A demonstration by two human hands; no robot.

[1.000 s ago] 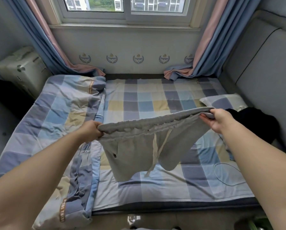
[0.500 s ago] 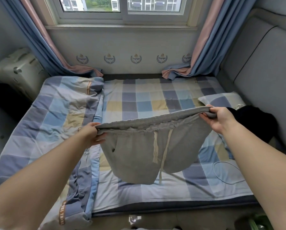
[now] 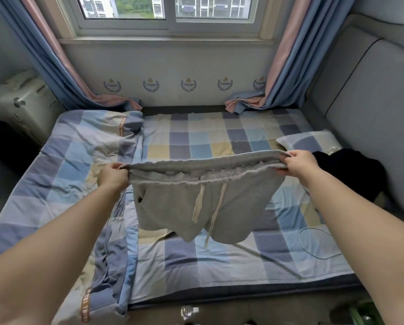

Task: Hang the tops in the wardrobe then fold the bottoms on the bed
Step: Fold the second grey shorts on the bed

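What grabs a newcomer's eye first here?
The grey shorts, stretched by the waistband between the left hand and right hand, hang mid-frame above the checked bed, drawstrings dangling. Next, a black garment heaped at the bed's right edge beside the pillow.

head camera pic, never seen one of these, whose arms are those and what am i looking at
There is no machine here. A person wears a wide-angle camera on the head, so you look forward and down along their own bare arms. The left hand and the right hand each grip one end of the waistband of a pair of grey shorts, holding them spread in the air above a bed with a checked sheet. The white drawstrings hang down. On the bed lie a checked quilt on the left, a pillow and a dark garment on the right, and a thin white cable.
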